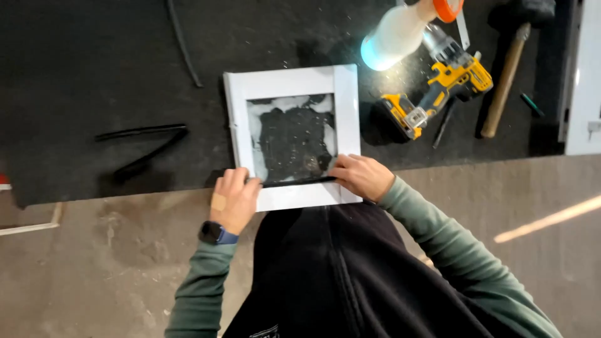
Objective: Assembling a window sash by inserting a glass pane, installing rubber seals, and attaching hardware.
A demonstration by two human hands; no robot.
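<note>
Both hands, left hand and right hand, are pinching a black strip against the white frame's lower inner edge; two strips are lying unused.

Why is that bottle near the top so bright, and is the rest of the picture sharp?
In the head view, the pale spray bottle glares blue-white at its base, washed out; the white frame stays evenly lit. The left hand and right hand look slightly soft; a light streak crosses the floor.
</note>
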